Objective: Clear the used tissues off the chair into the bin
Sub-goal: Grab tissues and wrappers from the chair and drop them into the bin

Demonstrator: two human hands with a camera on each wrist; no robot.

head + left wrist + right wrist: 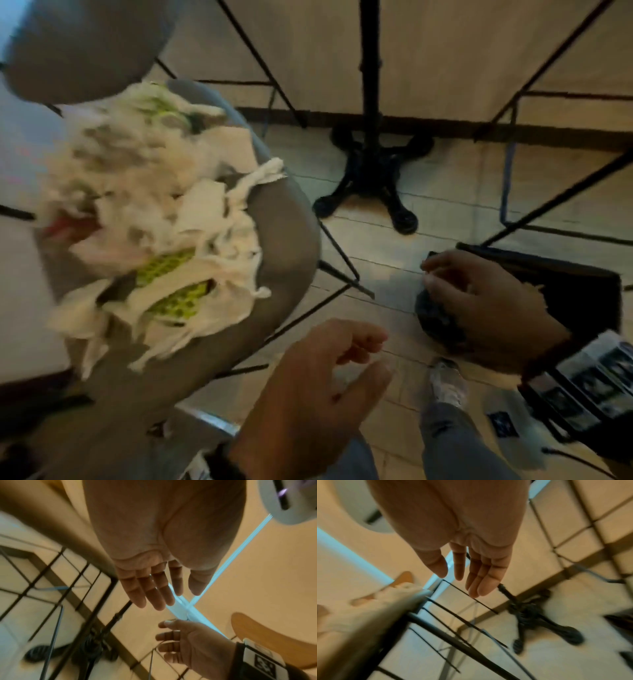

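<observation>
A heap of crumpled white used tissues (154,212), with yellow-green patterned wrappers among them, covers the grey chair seat (287,233) on the left of the head view. My left hand (373,354) hovers empty off the seat's front right corner, fingers loosely spread. My right hand (438,277) hangs empty over the near left edge of the black bin (565,291) on the floor. Both wrist views show straight fingers holding nothing: left hand (178,595), right hand (458,580). The tissues (399,592) peek over the seat edge in the right wrist view.
A black cast-iron table base (370,178) stands on the tiled floor beyond the chair. Thin black chair legs (339,267) splay between seat and bin. More wire legs (548,192) cross at the right. My shoes (448,380) are beside the bin.
</observation>
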